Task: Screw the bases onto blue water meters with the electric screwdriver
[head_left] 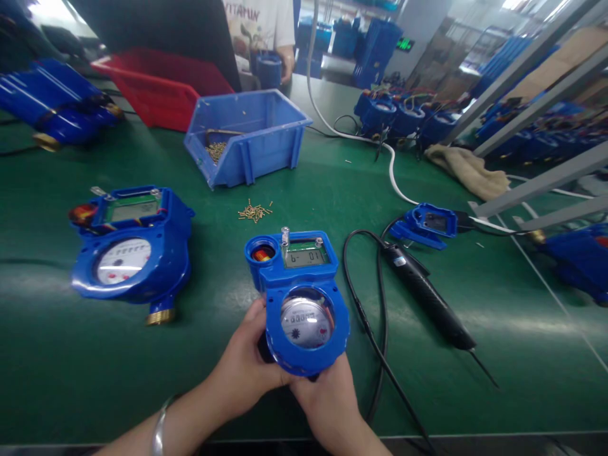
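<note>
A blue water meter (308,304) with a round dial and a small lit display is between my two hands, low in the middle of the view. My left hand (251,354) grips its left side and underside, the thumb along the housing. Beneath its lower right edge, my right hand (327,392) is closed round it; most of those fingers are hidden under the meter. Another blue water meter (133,253) sits on the table to the left. A small pile of brass screws (255,211) lies just beyond the held meter. On the right rests a black electric screwdriver (427,297) with its cable.
A blue bin (270,158) with screws stands at the back, beside a red bin (156,88). A blue cover (427,225) lies right of centre near a cloth (468,168). Several meters stand back right, by metal rails (536,69). A person (266,28) works across the table.
</note>
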The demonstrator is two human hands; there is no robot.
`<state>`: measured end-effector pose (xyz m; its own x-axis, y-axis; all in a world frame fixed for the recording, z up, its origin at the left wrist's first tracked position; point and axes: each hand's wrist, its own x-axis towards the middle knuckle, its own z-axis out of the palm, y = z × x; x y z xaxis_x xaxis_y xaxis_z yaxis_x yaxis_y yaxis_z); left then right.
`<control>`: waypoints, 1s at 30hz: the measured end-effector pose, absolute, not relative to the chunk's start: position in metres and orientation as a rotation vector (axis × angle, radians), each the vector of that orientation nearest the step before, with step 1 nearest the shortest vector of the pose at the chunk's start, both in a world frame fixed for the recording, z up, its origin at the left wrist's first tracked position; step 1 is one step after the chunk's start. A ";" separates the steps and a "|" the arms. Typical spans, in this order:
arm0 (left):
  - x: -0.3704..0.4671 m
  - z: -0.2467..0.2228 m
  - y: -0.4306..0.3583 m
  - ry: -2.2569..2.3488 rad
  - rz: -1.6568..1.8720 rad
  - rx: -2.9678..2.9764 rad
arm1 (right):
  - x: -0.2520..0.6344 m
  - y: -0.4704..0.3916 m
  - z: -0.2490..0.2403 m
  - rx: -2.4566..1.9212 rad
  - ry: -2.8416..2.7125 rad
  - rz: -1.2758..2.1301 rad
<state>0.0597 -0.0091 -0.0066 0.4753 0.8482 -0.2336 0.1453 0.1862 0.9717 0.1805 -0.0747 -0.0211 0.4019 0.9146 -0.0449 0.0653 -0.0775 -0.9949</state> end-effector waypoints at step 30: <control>0.082 0.011 0.024 0.596 0.834 0.597 | 0.232 -0.024 0.034 -1.077 -0.585 1.434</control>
